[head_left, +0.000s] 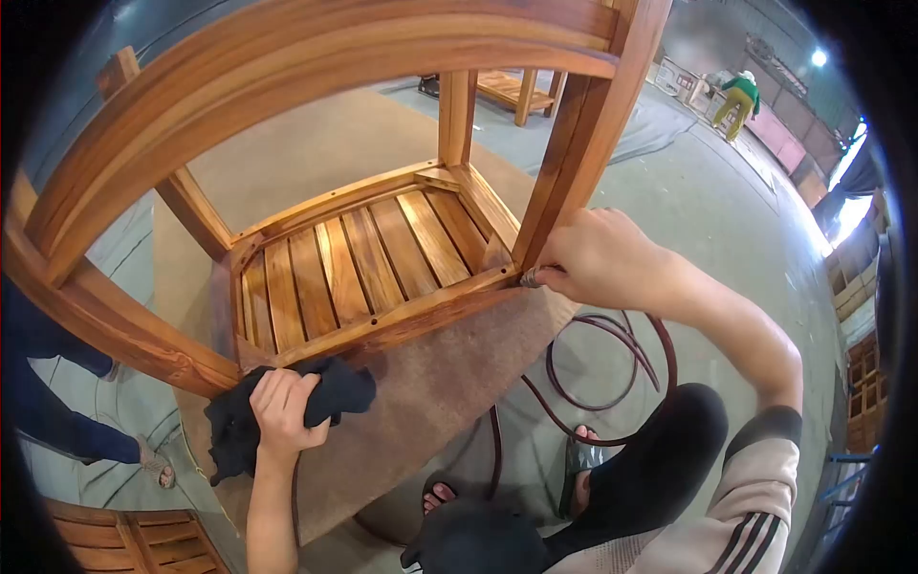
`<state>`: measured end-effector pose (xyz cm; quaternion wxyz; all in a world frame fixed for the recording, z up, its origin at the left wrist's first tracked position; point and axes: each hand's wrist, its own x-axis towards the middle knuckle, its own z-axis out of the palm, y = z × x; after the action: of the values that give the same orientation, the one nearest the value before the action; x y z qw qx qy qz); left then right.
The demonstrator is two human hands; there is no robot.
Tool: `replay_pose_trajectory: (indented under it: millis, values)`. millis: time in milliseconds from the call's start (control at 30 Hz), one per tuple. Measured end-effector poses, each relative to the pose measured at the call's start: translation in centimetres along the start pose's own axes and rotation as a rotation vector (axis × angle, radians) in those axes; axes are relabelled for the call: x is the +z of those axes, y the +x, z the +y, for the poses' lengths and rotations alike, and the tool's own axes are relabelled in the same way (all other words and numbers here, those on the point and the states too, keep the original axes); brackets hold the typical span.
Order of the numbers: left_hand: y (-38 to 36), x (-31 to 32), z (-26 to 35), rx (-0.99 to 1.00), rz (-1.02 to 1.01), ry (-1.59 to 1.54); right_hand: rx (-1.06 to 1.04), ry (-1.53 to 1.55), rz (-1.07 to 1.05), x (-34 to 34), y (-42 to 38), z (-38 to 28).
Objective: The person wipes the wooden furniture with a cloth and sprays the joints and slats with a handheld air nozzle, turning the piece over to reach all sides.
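Observation:
A varnished wooden chair [406,309] with a slatted seat stands tipped on a brown board [449,373]. At its lower left corner, my left hand [285,407] is closed on a black cloth [234,421], which touches the frame. My right hand [598,253] is closed beside the chair's right post, by the seat corner. A small metal piece [530,277] shows at its fingertips; most of what it holds is hidden. A dark red hose [666,349] runs below my right forearm.
The hose lies coiled on the grey floor [708,239] near my feet. Another person's legs [72,421] stand at the left. More slatted wooden furniture [143,540] is at the lower left and behind the chair. A person in green [741,100] bends far back right.

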<state>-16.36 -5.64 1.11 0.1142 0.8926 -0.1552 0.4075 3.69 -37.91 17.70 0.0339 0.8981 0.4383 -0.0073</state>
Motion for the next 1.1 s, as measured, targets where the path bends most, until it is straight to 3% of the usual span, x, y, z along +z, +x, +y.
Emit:
replay_pose_trajectory:
  millis: [200, 400, 500, 533, 600, 667, 700, 767, 833, 900, 933, 1033, 1100]
  values:
    - [-0.1, 0.2, 0.2, 0.027, -0.07, -0.027, 0.028, -0.092, -0.13, 0.8, 1.4, -2.0]
    - [0.1, 0.2, 0.6, 0.081, -0.025, 0.003, -0.033, 0.281, 0.019, 3.8, 2.6, 0.0]
    - [0.2, 0.3, 0.9, 0.109, -0.032, -0.046, 0.049, 0.068, -0.027, 3.5, 2.4, -0.5]
    - [0.3, 0.4, 1.2, 0.119, -0.042, -0.072, 0.04, 0.188, -0.032, 3.5, 2.5, -0.5]
    - [0.7, 0.6, 2.1, 0.192, -0.149, -0.123, 0.018, 0.425, -0.038, 3.5, 2.6, -0.4]
    - [1.0, 1.4, 3.6, 0.282, -0.228, -0.186, 0.016, 0.289, 0.009, 3.9, 2.8, -0.8]
    - [0.8, 2.0, 4.4, 0.335, -0.247, -0.209, -0.002, 0.225, 0.037, 4.1, 3.2, -1.4]
    - [0.7, 2.6, 6.1, 0.467, -0.31, -0.189, -0.104, 0.409, -0.006, 4.1, 4.2, -2.8]
    - [1.0, 2.5, 8.0, 0.445, -0.361, -0.252, -0.229, 0.522, 0.017, 4.6, 5.4, -5.2]
    - [0.3, 3.3, 8.6, 0.479, -0.287, -0.27, -0.35, 0.557, 0.119, 5.1, 5.8, -8.5]
    - [0.3, 3.2, 8.8, 0.498, -0.267, -0.23, -0.467, 0.737, 0.144, 6.1, 6.8, -9.9]
    - [0.0, 3.2, 9.6, 0.337, -0.35, -0.212, -0.477, 0.374, 0.328, 7.1, 7.5, -15.0]
    - [-0.3, 3.3, 9.8, 0.32, -0.362, -0.208, -0.498, 0.535, 0.182, 7.6, 9.0, -17.2]
